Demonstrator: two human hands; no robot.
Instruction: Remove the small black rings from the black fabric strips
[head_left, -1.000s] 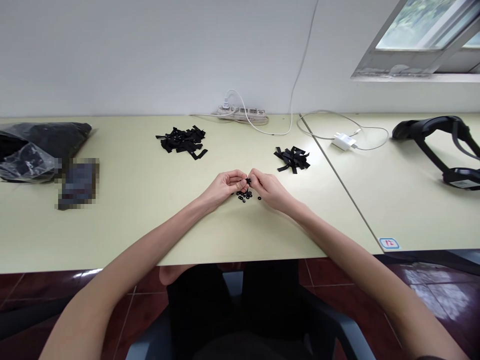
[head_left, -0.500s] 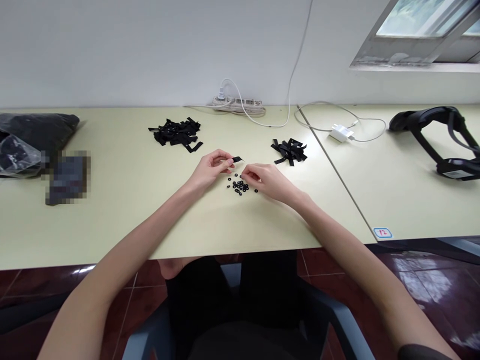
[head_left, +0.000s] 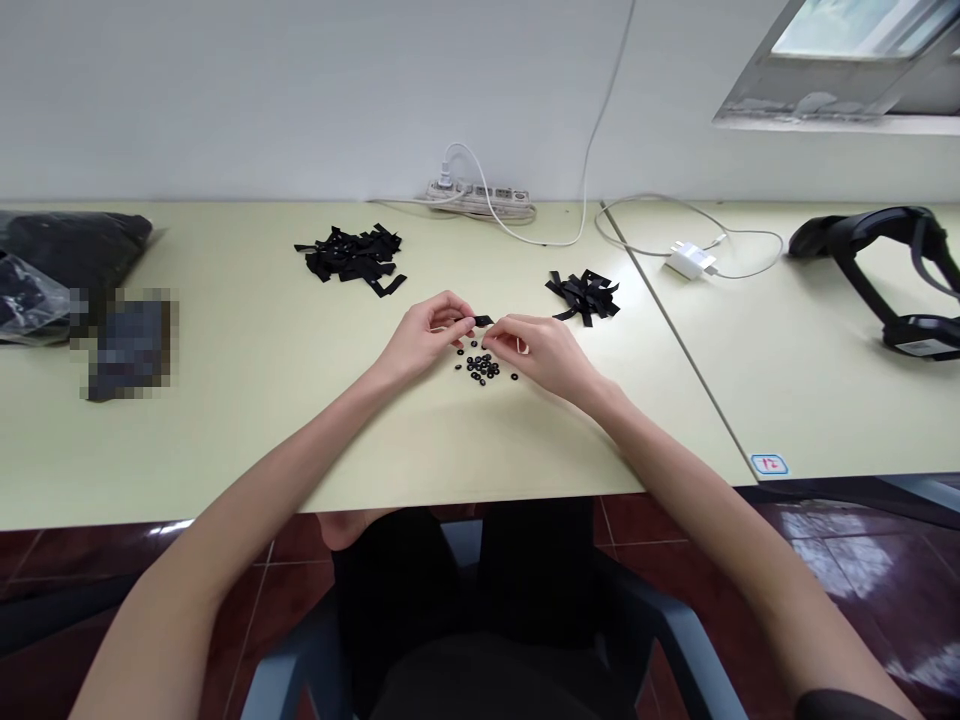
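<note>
My left hand (head_left: 426, 335) pinches a short black fabric strip (head_left: 484, 321) between thumb and fingers, its free end pointing right. Close beside that end, my right hand (head_left: 546, 352) has thumb and forefinger pressed together just above the table. A small dark speck shows at those fingertips, too small to tell for certain. Under both hands lies a loose cluster of small black round button-like pieces (head_left: 482, 367), some with a light centre. Farther back are two heaps of black strips, a larger one (head_left: 352, 255) to the left and a smaller one (head_left: 586, 294) to the right.
Dark plastic bags (head_left: 82, 250) and a blurred-out dark object (head_left: 131, 345) lie at the left. A power strip (head_left: 480, 199) with white cables sits by the wall. A white charger (head_left: 690, 260) and a black headset (head_left: 855, 260) are on the right-hand table, beyond the seam.
My right fingertips have come closer to the strip's free end, and the strip has turned slightly in my left hand. The view has shifted a little; the heaps are unchanged.
</note>
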